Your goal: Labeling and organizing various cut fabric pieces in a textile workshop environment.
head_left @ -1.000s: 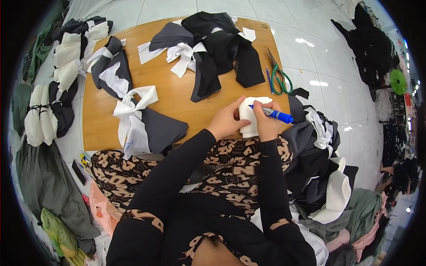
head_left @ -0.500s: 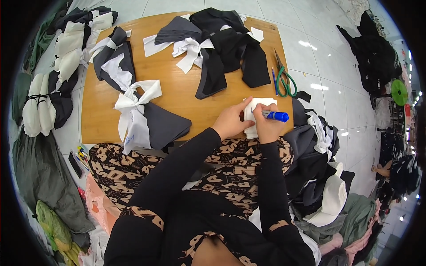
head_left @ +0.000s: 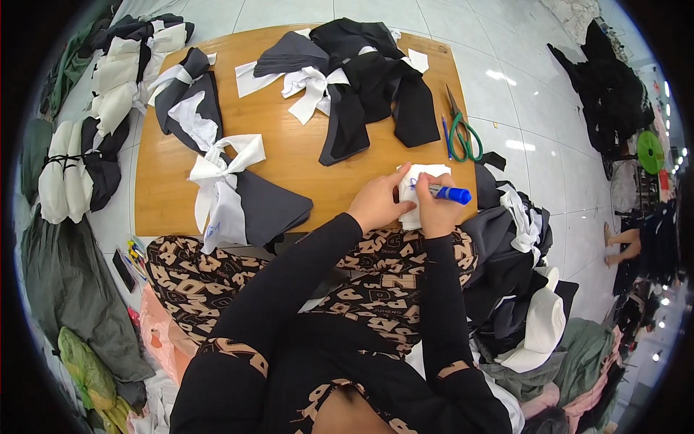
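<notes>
My right hand (head_left: 438, 214) is closed around a marker (head_left: 452, 194) with a blue cap end, its tip down on a stack of white pieces (head_left: 432, 171), paper or cloth, I cannot tell which. A small blue mark shows on the top piece beside the tip. My left hand (head_left: 377, 200) lies against the stack's left edge, thumb and forefinger spread apart over it. Left of my hands, a dark grey cloth bundle (head_left: 271, 210) is tied with a white strip (head_left: 228, 165), which has blue writing on its hanging end.
Green-handled scissors (head_left: 463, 137) and a blue pen (head_left: 447, 139) lie at the wooden table's (head_left: 289, 152) right edge. Black and grey cloth bundles (head_left: 372, 83) sit at the back. Cloth piles (head_left: 513, 289) stand to my right; white rolls (head_left: 65, 173) lie on the left.
A blue mark now shows on the top white piece, where the marker tip has moved slightly right. The left hand stays in nearly the same place.
</notes>
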### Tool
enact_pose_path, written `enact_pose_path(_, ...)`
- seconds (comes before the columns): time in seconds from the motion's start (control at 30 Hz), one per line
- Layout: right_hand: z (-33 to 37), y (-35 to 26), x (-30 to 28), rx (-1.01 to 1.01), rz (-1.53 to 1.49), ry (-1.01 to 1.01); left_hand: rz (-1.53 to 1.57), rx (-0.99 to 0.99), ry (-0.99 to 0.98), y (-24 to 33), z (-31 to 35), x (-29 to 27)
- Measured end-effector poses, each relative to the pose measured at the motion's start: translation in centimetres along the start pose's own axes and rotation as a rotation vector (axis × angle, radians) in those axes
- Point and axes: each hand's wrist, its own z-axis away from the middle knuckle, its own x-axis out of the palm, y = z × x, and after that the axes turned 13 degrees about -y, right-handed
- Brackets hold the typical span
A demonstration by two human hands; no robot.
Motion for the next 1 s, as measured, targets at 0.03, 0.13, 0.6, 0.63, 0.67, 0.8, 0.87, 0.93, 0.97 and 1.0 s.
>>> enact_pose_path(0.03, -0.2, -0.2, -0.6, 0.034, 0.010, 0.016, -0.027, -0.015, 0.001, 0.3, 0.1, -0.1)
enact_pose_path(0.13, -0.2, 0.1, -2.3, 0.073, -0.354, 0.101, -0.026, 0.001, 0.012, 0.3, 0.3, 0.0)
enact_pose_path(0.6, -0.8, 0.9, -2.0, -0.018, -0.032, 0.014, -0.004, 0.040, -0.018, -0.4, -0.1, 0.2)
enact_pose_path(0.63, -0.9, 0.1, -2.0, 0.030, -0.043, 0.043, -0.003, 0.034, -0.019, -0.4, -0.1, 0.2)
enact_pose_path(0.67, -1.0, -0.4, -1.9, 0.077, -0.053, 0.072, -0.004, 0.033, -0.017, -0.5, -0.1, 0.2)
enact_pose_path(0.8, -1.2, 0.2, -2.2, 0.090, -0.186, 0.072, -0.016, 0.007, -0.029, 0.0, 0.1, 0.1)
enact_pose_path(0.87, -1.2, 0.3, -2.4, 0.071, -0.170, 0.097, -0.012, 0.002, -0.031, 0.2, -0.1, 0.0)
enact_pose_path(0.93, -1.1, 0.2, -2.2, 0.103, -0.095, 0.058, -0.060, 0.001, -0.040, 0.5, 0.1, 0.1)
enact_pose_path(0.97, -1.1, 0.2, -2.1, 0.135, -0.019, 0.019, -0.060, 0.002, -0.041, 0.5, 0.1, 0.1)
enact_pose_path(1.0, -1.4, 0.0, -2.1, 0.082, -0.033, 0.042, -0.061, -0.003, -0.037, 0.5, 0.2, 0.0)
